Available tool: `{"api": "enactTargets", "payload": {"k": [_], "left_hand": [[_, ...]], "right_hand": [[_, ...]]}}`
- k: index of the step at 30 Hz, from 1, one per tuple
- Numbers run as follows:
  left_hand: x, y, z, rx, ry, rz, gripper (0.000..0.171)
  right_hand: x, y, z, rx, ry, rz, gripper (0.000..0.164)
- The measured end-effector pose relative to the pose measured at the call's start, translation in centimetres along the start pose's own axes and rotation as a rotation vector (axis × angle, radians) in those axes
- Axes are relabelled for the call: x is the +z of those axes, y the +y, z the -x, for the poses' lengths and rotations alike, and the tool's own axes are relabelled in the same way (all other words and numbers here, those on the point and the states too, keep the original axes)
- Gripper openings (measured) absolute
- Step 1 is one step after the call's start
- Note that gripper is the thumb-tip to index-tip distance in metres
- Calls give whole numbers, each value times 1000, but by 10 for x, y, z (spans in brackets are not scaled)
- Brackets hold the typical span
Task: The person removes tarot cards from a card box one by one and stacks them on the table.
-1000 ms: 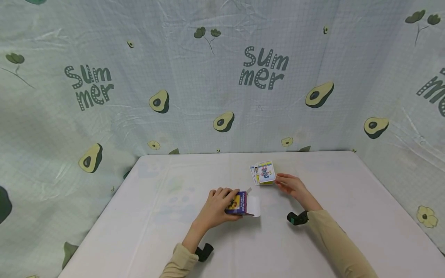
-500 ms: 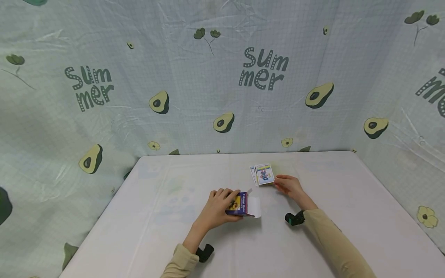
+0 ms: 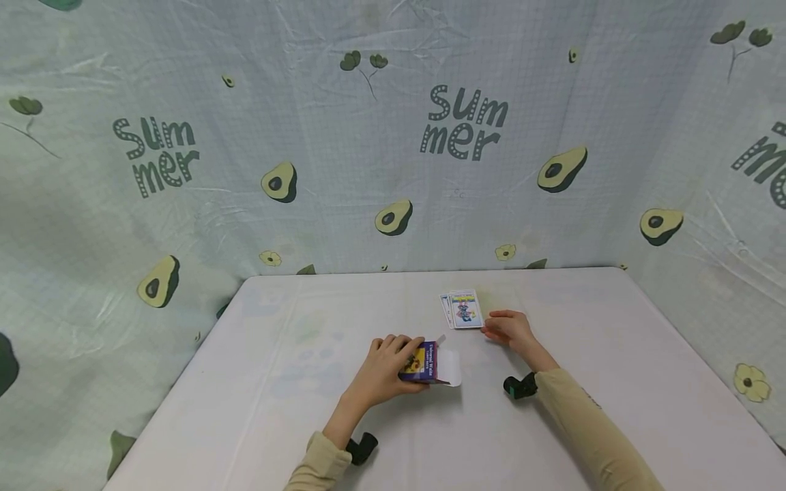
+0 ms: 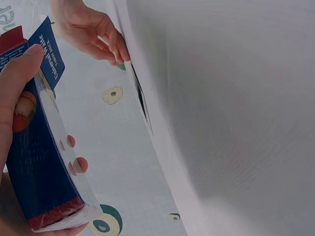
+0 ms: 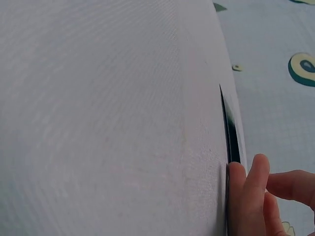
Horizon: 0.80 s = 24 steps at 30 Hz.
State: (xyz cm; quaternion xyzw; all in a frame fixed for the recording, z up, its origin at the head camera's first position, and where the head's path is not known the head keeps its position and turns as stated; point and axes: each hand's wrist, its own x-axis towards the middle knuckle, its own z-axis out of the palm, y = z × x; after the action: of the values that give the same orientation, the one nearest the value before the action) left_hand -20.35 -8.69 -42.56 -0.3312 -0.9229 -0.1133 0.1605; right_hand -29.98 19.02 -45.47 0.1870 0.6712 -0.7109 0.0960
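Observation:
In the head view my left hand [image 3: 382, 368] grips a blue and yellow tarot deck box [image 3: 420, 361] from the left, thumb on the near side. Its white end flap stands open toward the right. The left wrist view shows "Universal Waite Tarot Deck" lettering on the box [image 4: 37, 162]. Beyond it a small pile of picture cards [image 3: 465, 311] lies on the table, a few slightly fanned to the left. My right hand [image 3: 511, 329] is at the pile's right edge, fingertips touching it, the fingers fairly straight. Edge-on, the cards [image 5: 231, 135] look flat and thin in the right wrist view.
A white cloth covers the table [image 3: 344, 436]. Behind it hangs a pale curtain [image 3: 331, 136] printed with avocados and "summer". Black wrist cameras sit below each hand, the left wrist camera [image 3: 364, 448] and the right wrist camera [image 3: 520, 387].
The top cards have come down and slid left, lining up more closely with those beneath. My right hand has shifted slightly nearer and left. My left hand and the box hold nearly still.

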Motion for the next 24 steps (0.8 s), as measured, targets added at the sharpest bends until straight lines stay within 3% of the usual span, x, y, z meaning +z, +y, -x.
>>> {"api": "enactTargets", "payload": {"k": [9,16,24], "left_hand": [[-1,-1,0,7,23,1,75],[0,0,0,9,19,-16,75],[1,1,-1,15,13,-5,75]], "right_hand": [[-4,2,3,0,-23,11,48],[-7,4,16,-73,-112,68,50],[-11,2,34,-60,-158,55,50]]}}
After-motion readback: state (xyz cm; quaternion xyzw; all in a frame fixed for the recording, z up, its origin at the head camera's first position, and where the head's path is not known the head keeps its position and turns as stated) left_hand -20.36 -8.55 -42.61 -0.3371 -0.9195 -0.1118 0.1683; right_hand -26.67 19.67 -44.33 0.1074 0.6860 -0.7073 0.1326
